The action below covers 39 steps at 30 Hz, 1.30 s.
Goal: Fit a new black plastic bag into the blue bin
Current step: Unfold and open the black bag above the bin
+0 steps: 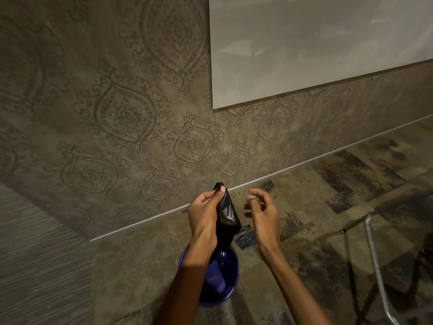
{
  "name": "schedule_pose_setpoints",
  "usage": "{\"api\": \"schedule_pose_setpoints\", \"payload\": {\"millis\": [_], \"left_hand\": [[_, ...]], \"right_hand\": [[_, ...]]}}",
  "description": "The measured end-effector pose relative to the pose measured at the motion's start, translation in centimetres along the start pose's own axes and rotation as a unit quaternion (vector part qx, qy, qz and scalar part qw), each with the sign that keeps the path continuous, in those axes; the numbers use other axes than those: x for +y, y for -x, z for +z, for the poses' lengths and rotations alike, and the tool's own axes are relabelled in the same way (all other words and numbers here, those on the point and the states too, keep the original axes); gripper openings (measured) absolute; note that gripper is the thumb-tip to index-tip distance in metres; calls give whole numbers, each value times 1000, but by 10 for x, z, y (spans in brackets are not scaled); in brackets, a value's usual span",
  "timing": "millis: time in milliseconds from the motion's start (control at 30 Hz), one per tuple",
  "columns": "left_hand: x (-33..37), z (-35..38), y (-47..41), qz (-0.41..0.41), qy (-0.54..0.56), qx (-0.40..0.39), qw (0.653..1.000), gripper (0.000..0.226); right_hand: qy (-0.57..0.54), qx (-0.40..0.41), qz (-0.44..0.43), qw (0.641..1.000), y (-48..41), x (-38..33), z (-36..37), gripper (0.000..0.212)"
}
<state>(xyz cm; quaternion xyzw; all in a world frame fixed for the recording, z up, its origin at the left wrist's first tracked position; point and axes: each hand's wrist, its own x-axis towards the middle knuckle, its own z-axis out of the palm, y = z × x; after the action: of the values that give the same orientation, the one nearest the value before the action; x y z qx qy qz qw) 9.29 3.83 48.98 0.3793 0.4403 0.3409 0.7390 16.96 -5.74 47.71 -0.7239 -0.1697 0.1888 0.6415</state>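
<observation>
Wallpaper with a dark damask pattern fills most of the view, with a pale panel set against it at the upper right. Below the wall runs a patchy brown and black carpet, met by a thin light skirting strip. A metal chair frame stands at the right edge. On the carpet, low in the middle, sits the blue bin, open at the top and partly hidden behind the person's left forearm; its inside looks dark, with no liner over the rim. Directly above the bin hangs the black plastic bag, still bunched and narrow, its lower end reaching down toward the bin's mouth. The left hand holds the bag, pinching its top corner between thumb and fingers. The right hand is just beside the bag but apart from it, its fingers loosely curled and spread, holding nothing.
</observation>
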Motion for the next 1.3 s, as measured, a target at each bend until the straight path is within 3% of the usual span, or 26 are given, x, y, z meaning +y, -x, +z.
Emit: {"api": "schedule_pose_setpoints", "payload": {"millis": [133, 233, 433, 600, 733, 833, 967, 1033, 1133, 1200, 1300], "left_hand": [[-6, -3, 4, 18, -50, 15, 998, 23], [-9, -9, 7, 29, -91, 10, 995, 18], [-10, -28, 19, 73, -181, -50, 979, 17], [-10, -47, 18, 5, -146, -126, 981, 18], [-11, -65, 15, -50, -156, -162, 973, 20], [-11, -76, 13, -31, -202, -135, 970, 17], [-6, -84, 10, 19, -219, -46, 975, 8], [-9, -88, 5, 67, -281, -9, 957, 8], [-11, -90, 4, 140, -445, -6, 884, 11], [-10, -91, 7, 167, -468, -25, 867, 7], [-10, -100, 5, 116, -412, -139, 893, 25]], "right_hand": [[-29, -120, -8, 992, 14, -25, 5, 19], [-38, -183, 36, 982, 16, -31, 9, 24], [-86, -153, 172, 969, 18, -27, 14, 8], [-108, -127, 234, 958, 20, -16, 16, 5], [-140, -94, 223, 960, 14, -2, 12, 4], [-98, -127, 198, 967, 13, 8, 9, 14], [-76, -257, 170, 948, 7, 16, -8, 24], [-31, -326, 147, 933, 3, 17, -13, 27], [68, -379, 129, 914, 2, 21, -12, 19], [115, -339, 114, 927, -2, 30, -8, 9], [48, -191, 154, 968, -6, 45, -5, 11]]}}
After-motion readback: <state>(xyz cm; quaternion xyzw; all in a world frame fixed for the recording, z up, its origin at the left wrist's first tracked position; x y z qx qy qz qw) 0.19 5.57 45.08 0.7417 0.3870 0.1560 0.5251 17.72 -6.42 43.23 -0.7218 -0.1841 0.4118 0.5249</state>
